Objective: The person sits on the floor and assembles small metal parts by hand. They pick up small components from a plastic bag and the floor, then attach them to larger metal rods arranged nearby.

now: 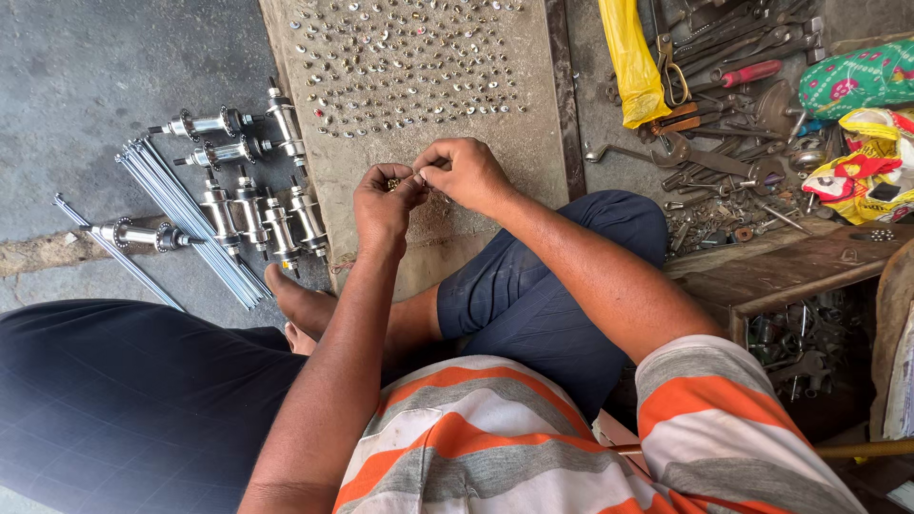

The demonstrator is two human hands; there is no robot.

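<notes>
My left hand (383,205) and my right hand (466,173) meet over a worn board (533,143), fingertips pinched together on small brass-coloured nipples (392,183). The left hand cups a few of them; the right pinches one tiny piece against the left fingertips. Many more small metal nipples (409,67) lie scattered in rows on the board beyond my hands. I sit cross-legged in dark trousers and an orange, grey and white striped shirt.
Several shiny wheel hubs (257,214) and a bundle of steel spokes (190,224) lie on the concrete floor at left. At right, a pile of spanners and pliers (733,105), a yellow bag (633,62), patterned cloth (857,76) and a wooden box (781,276).
</notes>
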